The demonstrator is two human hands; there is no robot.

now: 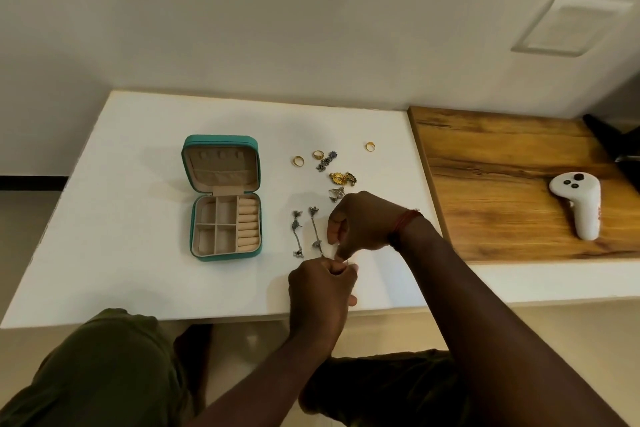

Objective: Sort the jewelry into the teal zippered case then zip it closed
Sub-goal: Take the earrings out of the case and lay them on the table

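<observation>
The teal zippered case [188, 163] lies open on the white table [121, 218], its beige compartments empty. To its right lie three gold rings [298, 160], a dark flower piece [326, 160], a gold ornament [342, 178] and a small silver piece [336, 194]. Two long silver earrings [296, 234] lie side by side nearer the front. My right hand [363, 222] and my left hand [320, 288] meet just right of them, both pinching a thin silver piece [341, 255] between their fingertips. Most of that piece is hidden by the fingers.
A wooden board [502, 184] adjoins the table on the right, with a white controller [578, 204] on it and a dark object [613, 146] at its far corner. The wall runs behind. My knees show below the table's front edge.
</observation>
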